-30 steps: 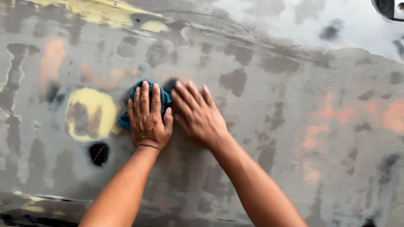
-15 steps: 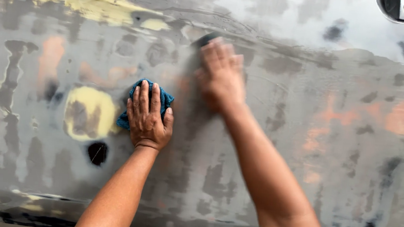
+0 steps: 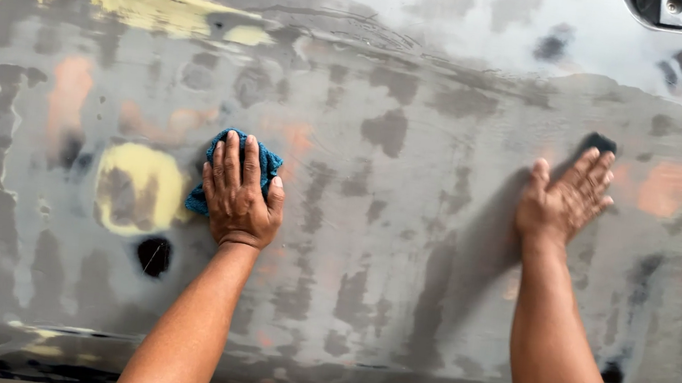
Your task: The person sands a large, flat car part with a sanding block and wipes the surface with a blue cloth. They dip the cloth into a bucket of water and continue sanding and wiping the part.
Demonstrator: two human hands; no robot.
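Left hand (image 3: 241, 198) on cloth (image 3: 264, 158), left of right hand (image 3: 564, 202).

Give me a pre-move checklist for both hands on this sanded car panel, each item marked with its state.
1. Left hand pressed flat on the blue cloth: ok.
2. Cloth lies against the panel, beside the yellow filler patch: ok.
3. Right hand flat on the panel over the dark sanding pad, only the pad's tip showing past the fingertips: ok.
4. Grip on the pad: cannot tell, the hand hides it.
5. Hands well apart, arms not crossed: ok.
6. Panel surface even: not ok, patchy grey, orange and dark spots show.
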